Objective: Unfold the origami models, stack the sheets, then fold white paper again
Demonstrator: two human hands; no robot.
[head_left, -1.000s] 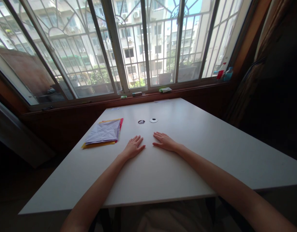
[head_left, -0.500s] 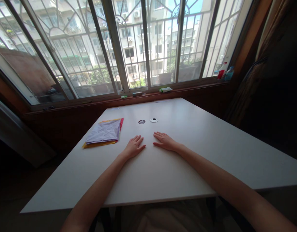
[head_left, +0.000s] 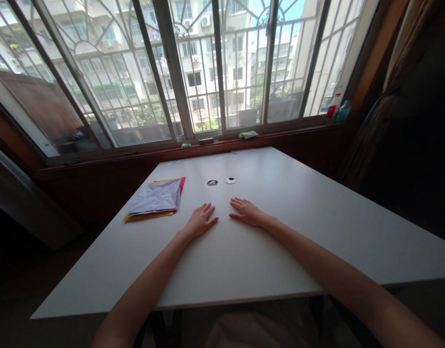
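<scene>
My left hand (head_left: pixel 201 220) lies flat, palm down, on the white table (head_left: pixel 316 222), fingers apart and holding nothing. My right hand (head_left: pixel 247 211) rests the same way a short gap to its right, also with nothing in it. A stack of coloured paper sheets (head_left: pixel 155 199), lilac on top with yellow and red edges showing, lies on the table to the left of my left hand, apart from it.
Two small round items, a dark hole (head_left: pixel 212 182) and a silvery cap (head_left: pixel 230 180), sit on the table beyond my hands. A barred window (head_left: pixel 208 72) runs along the far side; small items (head_left: pixel 248 134) and bottles (head_left: pixel 336 108) rest on its sill.
</scene>
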